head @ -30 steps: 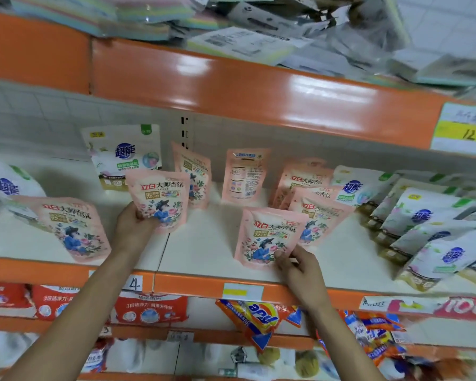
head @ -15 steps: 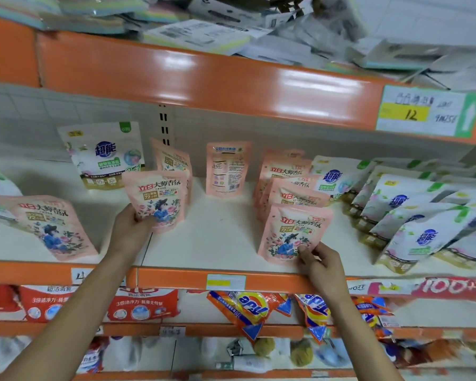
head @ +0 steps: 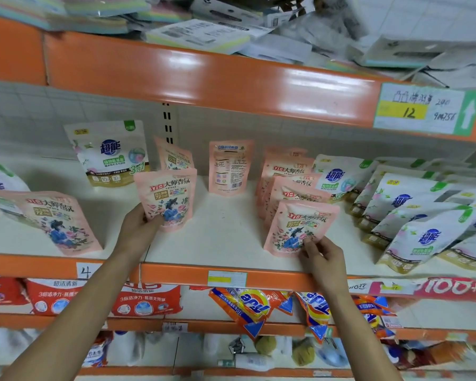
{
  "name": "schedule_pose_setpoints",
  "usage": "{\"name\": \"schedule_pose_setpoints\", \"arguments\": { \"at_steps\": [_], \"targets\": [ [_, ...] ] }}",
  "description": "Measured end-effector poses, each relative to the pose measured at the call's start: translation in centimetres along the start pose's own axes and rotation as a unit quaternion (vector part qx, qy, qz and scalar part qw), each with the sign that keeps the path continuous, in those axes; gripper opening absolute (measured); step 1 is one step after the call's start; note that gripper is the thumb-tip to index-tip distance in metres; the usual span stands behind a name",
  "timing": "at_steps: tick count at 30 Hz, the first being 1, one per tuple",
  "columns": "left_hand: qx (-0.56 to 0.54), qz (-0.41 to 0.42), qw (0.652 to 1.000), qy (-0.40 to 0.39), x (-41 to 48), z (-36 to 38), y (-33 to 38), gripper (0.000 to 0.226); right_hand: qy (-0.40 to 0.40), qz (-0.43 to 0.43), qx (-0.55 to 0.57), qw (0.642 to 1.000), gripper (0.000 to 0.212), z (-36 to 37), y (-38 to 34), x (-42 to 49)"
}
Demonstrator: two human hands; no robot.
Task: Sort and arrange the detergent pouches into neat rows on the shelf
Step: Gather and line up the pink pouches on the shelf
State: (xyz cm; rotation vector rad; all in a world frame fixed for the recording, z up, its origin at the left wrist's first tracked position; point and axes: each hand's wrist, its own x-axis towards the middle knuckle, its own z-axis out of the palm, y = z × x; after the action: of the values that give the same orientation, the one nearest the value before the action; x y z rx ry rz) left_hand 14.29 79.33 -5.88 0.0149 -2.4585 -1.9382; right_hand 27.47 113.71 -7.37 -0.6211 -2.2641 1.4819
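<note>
On the cream shelf (head: 226,237) my left hand (head: 139,228) grips the lower left corner of an upright pink pouch (head: 171,196). Behind it stands another pink pouch (head: 173,155). My right hand (head: 320,253) pinches the lower edge of a second pink pouch (head: 297,226), which stands at the front of a row of pink pouches (head: 289,174). One pink pouch (head: 230,166) stands alone with its back label facing me. A further pink pouch (head: 57,221) leans at the left.
A white pouch (head: 110,152) stands at the back left. Several white pouches (head: 412,213) lean in rows at the right. An orange upper shelf edge (head: 204,78) hangs overhead. Below are red bags (head: 66,295) and orange detergent bags (head: 254,306).
My right hand has carried its pink pouch to the right, up against the front of the pink row. My left hand keeps its pouch in about the same place.
</note>
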Motion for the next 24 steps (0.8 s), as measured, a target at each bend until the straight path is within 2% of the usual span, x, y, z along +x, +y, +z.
{"name": "schedule_pose_setpoints", "arguments": {
  "at_steps": [8, 16, 20, 24],
  "targets": [
    [0.011, 0.006, 0.999, -0.032, -0.2, -0.1, 0.2, 0.040, 0.003, -0.014, -0.016, 1.000, 0.011, -0.5, -0.3, -0.7],
    [0.028, 0.024, 0.992, -0.121, -0.6, 1.3, 1.1, 0.042, 0.019, -0.019, -0.026, 0.999, 0.023, -0.7, -0.3, -1.1],
    [0.040, 0.040, 0.994, -0.098, -0.4, 1.1, 0.6, 0.035, 0.033, -0.010, -0.021, 0.999, 0.024, -0.9, 0.1, -1.5],
    [0.087, 0.032, 0.995, -0.024, 0.4, 0.1, 0.2, 0.016, 0.066, -0.015, -0.016, 0.998, 0.017, -0.7, 0.4, -1.9]
  ]
}}
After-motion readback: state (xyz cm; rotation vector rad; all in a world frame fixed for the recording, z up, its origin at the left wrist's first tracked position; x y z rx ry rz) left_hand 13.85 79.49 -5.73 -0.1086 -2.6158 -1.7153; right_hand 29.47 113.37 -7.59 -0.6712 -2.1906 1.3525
